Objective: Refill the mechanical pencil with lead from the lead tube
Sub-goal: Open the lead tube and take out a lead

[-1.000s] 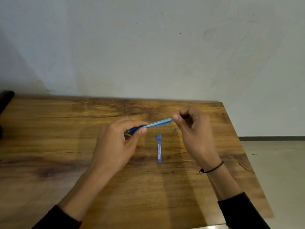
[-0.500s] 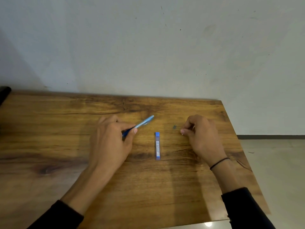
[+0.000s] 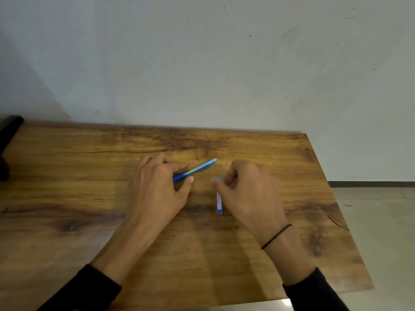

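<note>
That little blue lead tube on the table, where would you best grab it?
Pinch the lead tube across its narrow sides near the middle, coming from above. It lies flat on the table, long axis pointing away from the person, so only the top and long sides are free. The right hand is already at its far end.

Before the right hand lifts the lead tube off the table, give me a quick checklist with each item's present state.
1. Blue mechanical pencil secured in the left hand: ok, pinched near its dark tip end.
2. Pencil's back end free of the table and unobstructed: ok, it points up and right.
3. Pencil's end cap off: cannot tell, too small and blurred.
4. Small blue-capped lead tube within reach: ok, it lies flat on the brown wooden table.
5. Right hand gripping the tube: cannot tell, fingers curl at its far end and hide it.
6. Tube's cap still shut: cannot tell.
</note>
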`<state>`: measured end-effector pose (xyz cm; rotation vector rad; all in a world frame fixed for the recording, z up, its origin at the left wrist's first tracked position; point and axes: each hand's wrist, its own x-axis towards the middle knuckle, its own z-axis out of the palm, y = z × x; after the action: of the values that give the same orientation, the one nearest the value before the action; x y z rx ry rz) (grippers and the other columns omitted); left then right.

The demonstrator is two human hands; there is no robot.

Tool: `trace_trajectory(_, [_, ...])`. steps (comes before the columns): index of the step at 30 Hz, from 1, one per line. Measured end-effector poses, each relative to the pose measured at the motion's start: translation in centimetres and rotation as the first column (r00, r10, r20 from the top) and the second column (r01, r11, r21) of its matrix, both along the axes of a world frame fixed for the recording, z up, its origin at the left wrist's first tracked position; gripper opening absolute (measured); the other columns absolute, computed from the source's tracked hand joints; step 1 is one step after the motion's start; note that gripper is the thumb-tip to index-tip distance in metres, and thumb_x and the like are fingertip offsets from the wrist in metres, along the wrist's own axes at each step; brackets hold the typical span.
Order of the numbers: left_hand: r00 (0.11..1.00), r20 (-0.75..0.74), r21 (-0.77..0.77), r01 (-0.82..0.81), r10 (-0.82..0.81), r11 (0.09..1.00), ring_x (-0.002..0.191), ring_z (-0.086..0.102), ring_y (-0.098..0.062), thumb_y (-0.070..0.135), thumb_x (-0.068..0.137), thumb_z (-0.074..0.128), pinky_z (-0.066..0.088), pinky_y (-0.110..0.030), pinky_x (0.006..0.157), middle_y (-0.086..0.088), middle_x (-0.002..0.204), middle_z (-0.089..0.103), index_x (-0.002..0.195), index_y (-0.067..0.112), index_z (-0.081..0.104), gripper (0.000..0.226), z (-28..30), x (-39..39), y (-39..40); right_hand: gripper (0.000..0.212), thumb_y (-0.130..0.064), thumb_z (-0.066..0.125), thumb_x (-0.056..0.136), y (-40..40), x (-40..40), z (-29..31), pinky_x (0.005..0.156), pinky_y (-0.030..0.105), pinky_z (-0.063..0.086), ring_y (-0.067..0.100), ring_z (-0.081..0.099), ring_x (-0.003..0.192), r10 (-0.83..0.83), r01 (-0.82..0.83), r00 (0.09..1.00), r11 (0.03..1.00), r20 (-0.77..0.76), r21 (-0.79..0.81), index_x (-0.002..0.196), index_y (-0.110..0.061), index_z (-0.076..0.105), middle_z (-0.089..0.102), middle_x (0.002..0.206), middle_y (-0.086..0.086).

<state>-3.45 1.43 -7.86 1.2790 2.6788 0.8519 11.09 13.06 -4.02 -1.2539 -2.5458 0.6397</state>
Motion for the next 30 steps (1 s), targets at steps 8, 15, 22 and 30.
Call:
trace_trajectory(8, [0.999, 0.028, 0.177, 0.019, -0.024, 0.984, 0.087, 0.06, -0.012, 0.035, 0.091, 0.083, 0.041, -0.029, 0.071, 0.008, 0.094, 0.071, 0.106, 0.025, 0.085, 0.018, 1.9, 0.3, -0.2, 0.025, -0.032, 0.073, 0.082, -0.6, -0.3, -0.4, 0.054, 0.032, 0.042, 0.019, 0.065, 0.065, -0.055, 0.071, 0.992, 0.987, 0.113, -0.144, 0.066, -0.016, 0.062, 0.066, 0.064, -0.001])
trace_trajectory(15, [0.799, 0.565, 0.323, 0.015, -0.205, 0.946, 0.075, 0.078, -0.011, 0.049, 0.094, 0.069, 0.067, -0.039, 0.073, 0.018, 0.083, 0.082, 0.091, 0.035, 0.086, 0.022, 2.4, 1.5, 0.5, 0.016, -0.022, 0.079, 0.09, -0.3, -0.1, 1.5, 0.064, 0.041, 0.063, 0.019, 0.074, 0.066, -0.123, -0.075, 0.909, 0.891, -0.399, -0.447, 0.075, -0.017, 0.078, 0.078, 0.07, 0.001])
trace_trajectory(22, [0.769, 0.585, 0.349, 0.049, -0.258, 0.936, 0.08, 0.082, -0.02, 0.036, 0.099, 0.072, 0.067, -0.055, 0.078, 0.002, 0.079, 0.083, 0.091, 0.026, 0.084, 0.018, 2.7, 1.1, 0.2, 0.004, -0.011, 0.076, 0.095, 0.2, 0.2, 1.6, 0.057, 0.028, 0.058, 0.012, 0.069, 0.063, -0.191, -0.182, 0.825, 0.801, -0.531, -0.571, 0.094, -0.008, 0.078, 0.079, 0.079, 0.008])
trace_trajectory(30, [0.874, 0.397, 0.215, 0.21, -0.281, 0.954, 0.065, 0.072, -0.006, 0.038, 0.102, 0.071, 0.061, -0.045, 0.07, 0.012, 0.066, 0.074, 0.085, 0.029, 0.079, 0.021, 3.4, 1.2, -0.2, 0.006, -0.008, 0.071, 0.099, 0.6, 0.2, 0.9, 0.058, 0.029, 0.062, 0.011, 0.068, 0.065, -0.161, -0.227, 0.824, 0.785, -0.543, -0.577, 0.096, -0.004, 0.075, 0.076, 0.082, 0.01])
